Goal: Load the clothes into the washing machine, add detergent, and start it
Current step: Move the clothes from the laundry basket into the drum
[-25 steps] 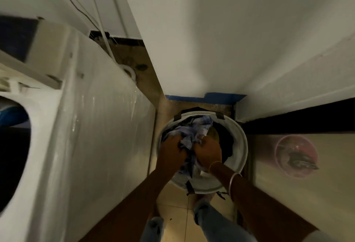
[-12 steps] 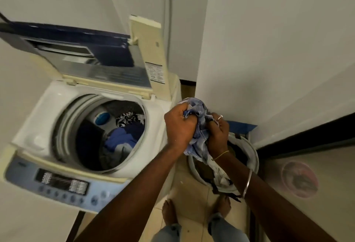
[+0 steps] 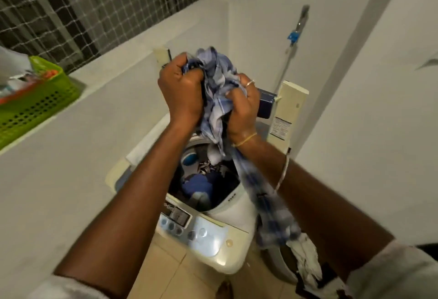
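At frame centre, a blue checked cloth (image 3: 216,90) (tail hanging lower right) is gripped by curled fingers of the left hand (image 3: 182,92) and right hand (image 3: 244,109) above the open washing machine (image 3: 220,246).

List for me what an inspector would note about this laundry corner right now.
Surface: tiled floor; white ledge at left.
Job's things: washer, lid up, clothes in the drum; checked cloth held above it, its tail hanging down to the hamper at right; detergent not seen.
Clutter: green basket on the ledge, contents blurred.
Hands: left hand and right hand both grip the cloth, fingers curled.
Cables: nothing seen.
Surroundings: white walls; meshed window; pole against the back wall.
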`<state>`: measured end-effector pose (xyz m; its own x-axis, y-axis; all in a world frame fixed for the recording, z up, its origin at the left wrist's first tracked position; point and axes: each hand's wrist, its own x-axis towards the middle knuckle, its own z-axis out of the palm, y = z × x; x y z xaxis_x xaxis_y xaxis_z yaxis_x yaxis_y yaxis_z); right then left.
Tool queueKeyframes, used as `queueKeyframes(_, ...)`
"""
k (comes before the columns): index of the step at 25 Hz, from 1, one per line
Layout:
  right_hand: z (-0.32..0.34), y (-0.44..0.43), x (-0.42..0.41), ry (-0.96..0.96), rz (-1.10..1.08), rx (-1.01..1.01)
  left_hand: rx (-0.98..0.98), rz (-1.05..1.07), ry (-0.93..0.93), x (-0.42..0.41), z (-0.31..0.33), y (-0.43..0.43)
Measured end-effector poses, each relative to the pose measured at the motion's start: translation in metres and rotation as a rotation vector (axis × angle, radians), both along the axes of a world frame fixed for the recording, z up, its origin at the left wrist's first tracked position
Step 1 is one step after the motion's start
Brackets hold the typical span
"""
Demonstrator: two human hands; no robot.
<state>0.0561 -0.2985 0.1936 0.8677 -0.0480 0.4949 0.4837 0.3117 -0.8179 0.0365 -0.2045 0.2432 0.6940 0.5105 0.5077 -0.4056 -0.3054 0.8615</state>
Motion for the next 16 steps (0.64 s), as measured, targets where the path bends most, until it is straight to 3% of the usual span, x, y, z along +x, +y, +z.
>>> queueKeyframes(4, 0.023, 0.059, 0.028, -0.007, 0.026, -0.003, -0.028, 0.075, -0.029, 0.021, 0.018, 0.059)
queueKeyframes(7, -0.030, 0.076, 0.039, 0.136, 0.021, -0.065, 0.026, 0.104, 0.135, 0.026, -0.035, 0.081)
queueKeyframes(9, -0.094, 0.065, 0.037, 0.327, -0.007, -0.316, 0.149, 0.064, 0.362, 0.021, -0.099, 0.089)
queueKeyframes(11, -0.159, 0.042, 0.033, 0.498, 0.082, -0.722, 0.350, -0.115, 0.741, 0.008, -0.174, 0.099)
queueKeyframes(13, -0.204, 0.016, 0.028, 0.523, 0.147, -1.016, 0.617, -0.321, 1.092, -0.009, -0.232, 0.106)
queueKeyframes(16, -0.221, -0.020, 0.019, 0.512, 0.172, -1.445, 0.726, -0.467, 1.174, -0.026, -0.275, 0.094)
